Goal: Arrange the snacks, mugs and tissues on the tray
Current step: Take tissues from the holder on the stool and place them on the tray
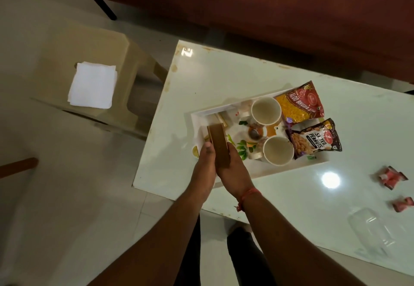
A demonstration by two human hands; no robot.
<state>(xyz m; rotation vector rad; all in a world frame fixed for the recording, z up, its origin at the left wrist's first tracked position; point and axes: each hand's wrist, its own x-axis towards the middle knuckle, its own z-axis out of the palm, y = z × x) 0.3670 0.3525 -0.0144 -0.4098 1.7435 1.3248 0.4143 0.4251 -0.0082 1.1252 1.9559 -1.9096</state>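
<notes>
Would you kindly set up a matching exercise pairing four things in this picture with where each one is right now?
Things:
1. brown holder
2. tissue stack
3. peanut packet
4. pink wrappers

Places:
A. on the beige stool
B. on the bare table, right of the tray
C. between the left hand and right hand, over the tray's left end
D. at the tray's right end, beside a mug

Pairs: 1-C, 2-A, 3-D, 4-B

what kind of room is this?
Probably a home living or dining area: a glossy white table carrying a serving tray with mugs and snack packets, a plastic stool alongside, tiled floor.
</notes>
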